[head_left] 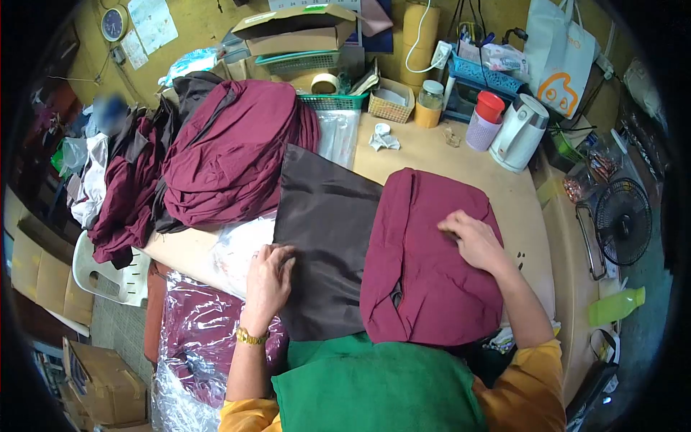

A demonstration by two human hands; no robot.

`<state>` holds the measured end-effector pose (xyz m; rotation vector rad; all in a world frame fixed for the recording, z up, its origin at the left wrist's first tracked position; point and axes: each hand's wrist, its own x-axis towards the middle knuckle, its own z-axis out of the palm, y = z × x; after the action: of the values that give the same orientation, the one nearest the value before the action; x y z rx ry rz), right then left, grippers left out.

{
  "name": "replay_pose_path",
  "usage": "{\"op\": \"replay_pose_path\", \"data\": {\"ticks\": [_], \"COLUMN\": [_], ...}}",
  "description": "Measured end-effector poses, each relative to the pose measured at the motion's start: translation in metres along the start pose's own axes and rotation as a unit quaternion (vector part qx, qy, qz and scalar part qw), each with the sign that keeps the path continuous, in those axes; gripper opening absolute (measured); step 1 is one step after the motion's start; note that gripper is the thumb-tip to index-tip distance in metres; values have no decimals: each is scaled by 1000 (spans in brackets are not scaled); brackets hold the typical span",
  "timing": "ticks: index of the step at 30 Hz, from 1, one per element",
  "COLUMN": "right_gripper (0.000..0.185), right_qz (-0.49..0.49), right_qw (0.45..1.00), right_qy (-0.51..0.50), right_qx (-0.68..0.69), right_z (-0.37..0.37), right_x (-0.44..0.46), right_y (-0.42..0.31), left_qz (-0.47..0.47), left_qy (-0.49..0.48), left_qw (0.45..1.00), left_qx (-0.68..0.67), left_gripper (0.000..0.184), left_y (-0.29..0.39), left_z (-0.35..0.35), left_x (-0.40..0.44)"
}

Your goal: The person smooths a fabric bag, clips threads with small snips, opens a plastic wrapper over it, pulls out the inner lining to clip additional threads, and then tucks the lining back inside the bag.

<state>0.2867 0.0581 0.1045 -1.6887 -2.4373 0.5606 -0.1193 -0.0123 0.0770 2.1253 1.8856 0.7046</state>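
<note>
A maroon sewn cloth piece (pixel 450 288) with rounded corners lies flat on the table in front of me. A long flap or slit runs down its left part, with a small dark gap near the lower end. My right hand (pixel 473 243) is over its upper right, fingers loosely bent and apart, holding nothing. To the left, a dark brown cloth panel (pixel 324 245) is spread out, its right edge meeting the maroon piece. At the panel's left edge is my left hand (pixel 269 282), its fingers curled together on the cloth's border; the fingertips are partly hidden.
A tall maroon cloth pile (pixel 230 155) stands at back left. Clear plastic (pixel 237 252) lies beside my left hand. At back right are a kettle (pixel 520 133), a red-lidded cup (pixel 486 121), a jar (pixel 430 104) and a basket (pixel 391 101). A fan (pixel 623 222) stands far right.
</note>
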Motion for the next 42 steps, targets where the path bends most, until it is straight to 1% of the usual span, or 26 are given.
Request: {"op": "replay_pose_path", "data": {"ticks": [1, 2, 4, 6, 8, 10, 11, 13, 14, 15, 17, 18, 19, 20, 22, 24, 25, 28, 30, 32, 33, 34, 36, 38, 40, 42], "right_gripper": [19, 27, 44, 59, 54, 46, 35, 34, 32, 28, 28, 28, 26, 26, 34, 46, 56, 26, 22, 20, 20, 20, 19, 19, 19, 19], "right_qz": [-9, -23, -22, -44, -81, -166, -190, -206, -222, -161, -159, -157, -192, -192, -137, -219, -250, -212, -202, -186, -208, -230, -226, -271, -235, -200], "right_qw": [994, 988, 996, 998, 991, 984, 978, 971, 960, 965, 977, 984, 973, 973, 917, 833, 830, 852, 870, 886, 890, 892, 908, 888, 903, 917], "right_qy": [98, 122, 72, 40, 102, -6, -2, -57, -114, -184, -133, -84, 16, 22, 122, 51, 14, -17, 21, 62, 83, 106, 116, 180, 180, 180], "right_qx": [38, 94, 45, -10, 1, 69, 91, 112, 130, 100, 49, 1, 129, 126, 355, 506, 498, 478, 450, 420, 398, 375, 332, 326, 310, 293], "right_z": [4, 13, 23, 42, 70, 68, 65, 55, 49, 25, 0, -9, -13, -18, -21, -10, -2, 3, 14, 24, 28, 31, 32, 37, 36, 35], "right_x": [6, 17, 25, 35, 50, 55, 52, 51, 55, 51, 54, 57, 57, 56, 57, 61, 67, 61, 58, 54, 52, 51, 46, 45, 42, 40], "right_y": [-22, -33, -64, -76, -55, -35, -28, -4, 4, -6, -26, -36, -48, -63, -94, -112, -113, -128, -135, -139, -142, -143, -145, -146, -141, -138], "left_qz": [7, 4, 46, 42, 41, -40, -39, -148, -147, -137, -108, -77, -47, -18, 15, 7, 0, -6, -13, -24, -33, -35, -70, -68, -153, -140], "left_qy": [5, 6, 147, 178, 209, 207, 206, 141, 142, 123, 77, 110, 108, 104, 49, 25, 14, 6, 11, 26, 50, 50, 58, 66, 78, 108], "left_qw": [999, 999, 988, 983, 976, 972, 972, 969, 969, 939, 839, 853, 833, 811, 852, 824, 810, 787, 789, 784, 805, 805, 768, 761, 643, 645], "left_qx": [-47, -45, -8, -29, -55, -106, -108, -137, -139, -290, -527, -504, -540, -575, -521, -565, -587, -616, -615, -620, -591, -591, -634, -642, -747, -743], "left_gripper": [39, 39, 50, 54, 58, 59, 59, 62, 62, 62, 60, 62, 65, 68, 74, 74, 73, 75, 69, 54, 36, 36, 30, 25, 19, 20], "left_y": [2, 3, 1, -10, -14, -15, -16, -22, -28, -37, -31, -13, 12, 35, 56, 71, 74, 77, 79, 79, 79, 75, 67, 69, 59, 34], "left_z": [-1, 1, 12, 23, 25, 24, 24, 26, 37, 53, 63, 62, 55, 44, 29, 27, 28, 26, 20, 17, 18, 20, 26, 27, 27, 25], "left_x": [3, 10, 28, 57, 81, 99, 111, 134, 147, 161, 171, 165, 151, 132, 93, 62, 51, 28, 20, 16, 18, 18, 21, 20, 17, 17]}}
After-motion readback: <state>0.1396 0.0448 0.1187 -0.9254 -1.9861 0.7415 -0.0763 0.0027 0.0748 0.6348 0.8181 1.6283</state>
